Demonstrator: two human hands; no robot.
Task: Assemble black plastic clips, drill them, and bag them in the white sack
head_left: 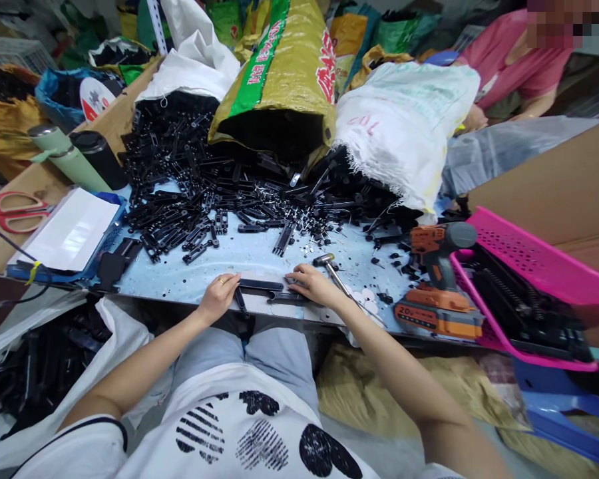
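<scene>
My left hand (218, 297) is closed at the table's front edge, its fingertips pinching the left end of a flat black plastic bar (262, 285). A short black piece (241, 301) hangs down just beside those fingers. Near the bar's other end, my right hand (313, 283) has its fingers bent together over something small that I cannot make out. Under them lies a second dark strip (287, 297). A small hammer (332, 267) rests beside my right hand, its handle running behind the wrist.
Black plastic parts (180, 213) and metal pins (304, 223) heap up behind, below a yellow sack (289, 60) and a white sack (404, 126). An orange cordless drill (442, 309) and pink basket (544, 266) stand right; scissors (22, 213) lie left. A person in pink (519, 66) is behind.
</scene>
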